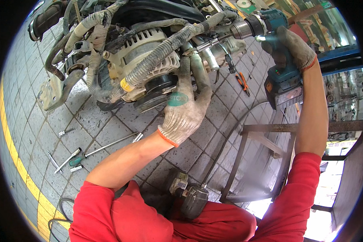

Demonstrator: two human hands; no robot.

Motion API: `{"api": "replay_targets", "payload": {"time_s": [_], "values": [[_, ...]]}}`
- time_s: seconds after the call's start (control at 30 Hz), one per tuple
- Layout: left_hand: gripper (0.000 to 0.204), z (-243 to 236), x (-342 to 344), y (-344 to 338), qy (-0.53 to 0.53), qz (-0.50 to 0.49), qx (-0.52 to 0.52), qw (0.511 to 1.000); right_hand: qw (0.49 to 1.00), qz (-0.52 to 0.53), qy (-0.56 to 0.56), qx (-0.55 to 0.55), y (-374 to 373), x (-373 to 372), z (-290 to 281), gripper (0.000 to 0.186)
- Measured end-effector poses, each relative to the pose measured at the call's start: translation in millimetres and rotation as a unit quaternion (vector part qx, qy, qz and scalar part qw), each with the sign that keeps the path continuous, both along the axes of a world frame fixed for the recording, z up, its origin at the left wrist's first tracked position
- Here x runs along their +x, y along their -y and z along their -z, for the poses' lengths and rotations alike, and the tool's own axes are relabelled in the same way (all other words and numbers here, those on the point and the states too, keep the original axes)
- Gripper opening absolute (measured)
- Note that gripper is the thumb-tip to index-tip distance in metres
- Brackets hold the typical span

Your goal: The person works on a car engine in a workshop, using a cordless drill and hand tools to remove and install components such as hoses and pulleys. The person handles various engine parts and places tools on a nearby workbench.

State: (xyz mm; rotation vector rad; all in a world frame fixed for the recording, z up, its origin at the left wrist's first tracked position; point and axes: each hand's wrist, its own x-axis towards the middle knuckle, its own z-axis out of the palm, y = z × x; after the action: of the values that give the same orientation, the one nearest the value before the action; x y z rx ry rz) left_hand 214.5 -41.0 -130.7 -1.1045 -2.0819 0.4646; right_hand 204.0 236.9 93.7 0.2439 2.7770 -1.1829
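Grey-white knitted glove (185, 117) with green patch (176, 99) and orange hem (167, 138), teal-and-black pistol-shaped power drill (281, 64), red cloth sleeves (292, 193) — grey square-tiled floor (88, 117) gridded by dark joints, painted yellow stripe (46, 209)

Cordless drill (281, 60): teal and black, silver chuck (241, 30), work light lit, battery pack (280, 93) at grip's foot. Nose points left, slim shaft (223, 38) running to metal fitting on engine assembly (165, 66); exact contact unclear. Assembly grimy: pale finned casing (139, 43), dark pulley (161, 83), ribbed grey hose (151, 59) slanting across front.
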Motion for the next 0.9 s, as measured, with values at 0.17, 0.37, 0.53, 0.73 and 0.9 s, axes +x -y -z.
{"api": "replay_targets", "payload": {"time_s": [0.17, 0.37, 0.53, 0.73, 0.9], "values": [[0.053, -3.6, 5.1, 1.2, 0.040, -0.003, 0.043, 0.998, 0.998, 0.001, 0.046, -0.046, -13.3, -3.5, -1.3, 0.080], [0.054, -4.6, 0.7, 2.1, -0.037, -0.020, -0.035, 0.999, 0.997, -0.018, 0.036, -0.070, -17.0, -5.3, 2.7, 0.072], [0.053, -5.0, -0.3, 3.3, -0.074, -0.029, -0.064, 0.995, 0.996, -0.040, 0.037, -0.071, -21.2, -7.1, 2.1, 0.069], [0.051, -6.7, -1.1, 6.2, -0.066, -0.014, -0.056, 0.996, 0.998, -0.034, 0.034, -0.035, -23.4, -9.0, 5.3, 0.086], [0.051, -0.6, -1.0, 3.2, -0.051, -0.008, -0.009, 0.999, 0.999, -0.021, 0.039, -0.031, -21.3, -9.0, 4.3, 0.090]]}}
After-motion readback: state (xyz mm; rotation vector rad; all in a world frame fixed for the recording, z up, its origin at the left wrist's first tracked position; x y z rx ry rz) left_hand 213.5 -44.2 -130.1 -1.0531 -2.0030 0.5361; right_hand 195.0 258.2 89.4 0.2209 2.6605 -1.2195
